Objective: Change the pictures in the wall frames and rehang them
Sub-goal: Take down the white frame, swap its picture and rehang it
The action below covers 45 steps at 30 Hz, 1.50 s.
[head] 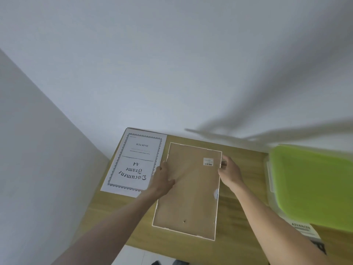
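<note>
Fingers (223,163) on face-down white frame (188,190)

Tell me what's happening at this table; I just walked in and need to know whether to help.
A person is working on a white picture frame that lies face down on the wooden table, brown backing board up. The left hand presses on the backing near its left edge; the right hand grips the right edge. The "Document Frame A4" insert sheet lies out on the table to the left. A green-lidded plastic box sits to the right.
</note>
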Available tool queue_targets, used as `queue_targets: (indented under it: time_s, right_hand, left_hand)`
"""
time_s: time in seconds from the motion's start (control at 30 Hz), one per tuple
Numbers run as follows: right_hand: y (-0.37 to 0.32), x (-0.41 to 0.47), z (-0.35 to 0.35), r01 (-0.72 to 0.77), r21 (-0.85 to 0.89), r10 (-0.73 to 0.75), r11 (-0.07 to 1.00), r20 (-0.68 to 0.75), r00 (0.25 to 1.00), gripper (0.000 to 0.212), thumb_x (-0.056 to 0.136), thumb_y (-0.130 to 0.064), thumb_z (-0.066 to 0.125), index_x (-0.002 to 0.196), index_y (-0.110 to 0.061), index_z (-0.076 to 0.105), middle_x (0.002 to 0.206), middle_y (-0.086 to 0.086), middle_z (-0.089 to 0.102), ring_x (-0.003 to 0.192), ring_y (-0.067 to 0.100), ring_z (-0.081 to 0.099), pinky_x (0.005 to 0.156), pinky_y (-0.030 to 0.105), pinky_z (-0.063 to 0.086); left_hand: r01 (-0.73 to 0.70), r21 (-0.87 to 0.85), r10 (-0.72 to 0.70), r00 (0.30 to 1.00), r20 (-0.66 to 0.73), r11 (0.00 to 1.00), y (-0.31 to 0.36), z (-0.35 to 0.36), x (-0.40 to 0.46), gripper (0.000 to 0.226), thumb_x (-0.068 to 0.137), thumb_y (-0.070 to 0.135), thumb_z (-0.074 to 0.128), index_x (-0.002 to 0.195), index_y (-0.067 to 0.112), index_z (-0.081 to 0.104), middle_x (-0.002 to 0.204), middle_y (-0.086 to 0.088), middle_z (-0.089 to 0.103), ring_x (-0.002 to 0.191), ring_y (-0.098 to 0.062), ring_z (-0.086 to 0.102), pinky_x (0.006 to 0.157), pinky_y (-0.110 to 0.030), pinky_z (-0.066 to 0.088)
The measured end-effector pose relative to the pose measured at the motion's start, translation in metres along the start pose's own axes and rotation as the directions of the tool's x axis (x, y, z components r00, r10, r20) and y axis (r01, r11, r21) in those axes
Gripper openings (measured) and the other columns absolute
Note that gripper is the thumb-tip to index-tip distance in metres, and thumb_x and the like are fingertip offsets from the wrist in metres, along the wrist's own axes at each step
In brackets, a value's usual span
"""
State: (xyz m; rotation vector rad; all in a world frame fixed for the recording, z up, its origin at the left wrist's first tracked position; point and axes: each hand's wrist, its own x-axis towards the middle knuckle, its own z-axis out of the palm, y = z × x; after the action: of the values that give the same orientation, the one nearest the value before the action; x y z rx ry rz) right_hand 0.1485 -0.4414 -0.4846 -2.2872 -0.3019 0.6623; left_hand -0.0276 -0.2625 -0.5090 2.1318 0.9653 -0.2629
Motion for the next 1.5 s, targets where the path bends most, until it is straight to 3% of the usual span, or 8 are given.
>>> queue_targets:
  time_s: [0.2,0.7,0.87,0.93,1.0,1.23,1.37,1.5]
  right_hand:
    - [0.011,0.022,0.018,-0.061,-0.038,0.059,0.997,-0.041,0.997,0.047,0.084,0.004,0.049,0.126,-0.013,0.063,0.093,0.001,0.07,0.083,0.024,0.062,0.068,0.028,0.044]
    - [0.022,0.003,0.034,-0.068,-0.023,0.068,0.997,0.009,0.998,0.039,0.085,0.001,0.047,0.105,-0.026,0.066,0.104,-0.003,0.071,0.099,0.022,0.067,0.078,0.029,0.051]
    - [0.015,-0.012,0.049,-0.075,-0.097,0.079,0.992,0.031,0.996,0.057,0.09,-0.004,0.042,0.147,-0.013,0.043,0.144,0.005,0.049,0.112,0.036,0.062,0.078,0.029,0.051]
    - [0.017,-0.019,0.055,-0.076,-0.118,0.077,0.99,0.002,0.997,0.061,0.088,-0.006,0.045,0.149,-0.013,0.041,0.15,0.006,0.04,0.117,0.036,0.058,0.086,0.04,0.055]
    - [0.019,-0.028,0.058,-0.106,-0.133,0.097,0.985,-0.074,0.993,0.055,0.087,-0.007,0.05,0.142,-0.012,0.05,0.141,0.011,0.047,0.124,0.03,0.052,0.096,0.03,0.045]
    - [0.041,-0.077,0.073,-0.141,-0.426,0.11,0.894,-0.096,0.989,0.014,0.089,-0.012,0.053,0.096,-0.02,0.062,0.119,0.009,0.058,0.099,0.026,0.061,0.072,0.03,0.045]
    - [0.041,-0.085,0.091,-0.228,-0.424,0.182,0.876,-0.148,0.972,0.039,0.093,-0.019,0.055,0.131,-0.013,0.058,0.13,0.008,0.053,0.115,0.027,0.058,0.085,0.034,0.049]
    - [0.032,-0.085,0.1,-0.327,-0.224,0.276,0.918,-0.229,0.933,0.034,0.087,-0.018,0.053,0.116,-0.01,0.069,0.12,0.01,0.063,0.104,0.033,0.063,0.078,0.036,0.055]
  left_hand:
    - [0.081,0.111,-0.079,0.997,-0.019,0.991,0.008,0.011,0.006,0.056,0.085,0.028,0.067,0.129,0.006,0.04,0.127,-0.013,0.049,0.107,-0.033,0.055,0.085,-0.041,0.049]
    - [0.061,0.124,-0.046,0.992,-0.12,0.99,0.003,0.018,0.004,0.037,0.089,0.025,0.063,0.117,0.005,0.05,0.122,-0.013,0.051,0.107,-0.032,0.053,0.089,-0.043,0.049]
    - [-0.024,0.17,0.049,0.988,-0.145,0.985,-0.007,0.009,-0.003,0.04,0.09,0.023,0.061,0.123,0.006,0.047,0.13,-0.012,0.047,0.115,-0.031,0.05,0.091,-0.04,0.048]
    - [-0.083,0.234,0.112,0.988,-0.111,0.969,-0.017,0.007,-0.009,0.046,0.09,0.024,0.061,0.129,0.008,0.043,0.139,-0.01,0.04,0.126,-0.029,0.042,0.095,-0.039,0.045]
    - [-0.157,0.296,0.167,0.986,-0.01,0.942,-0.029,0.008,-0.016,0.061,0.089,0.029,0.063,0.138,0.008,0.035,0.149,-0.01,0.029,0.138,-0.028,0.029,0.104,-0.039,0.04]
    - [-0.327,0.454,0.225,0.938,0.265,0.829,-0.054,0.005,-0.026,0.11,0.088,0.051,0.063,0.152,-0.002,-0.009,0.161,-0.015,-0.017,0.15,-0.028,-0.011,0.122,-0.037,0.006]
    - [-0.383,0.535,0.198,0.907,0.371,0.753,-0.062,-0.002,-0.027,0.132,0.074,0.06,0.073,0.15,-0.002,-0.016,0.159,-0.015,-0.024,0.149,-0.028,-0.017,0.122,-0.037,-0.001]
    - [-0.47,0.594,0.186,0.86,0.475,0.653,-0.068,-0.015,-0.021,0.146,0.062,0.05,0.086,0.149,-0.001,-0.019,0.158,-0.016,-0.026,0.148,-0.027,-0.02,0.12,-0.034,-0.006]
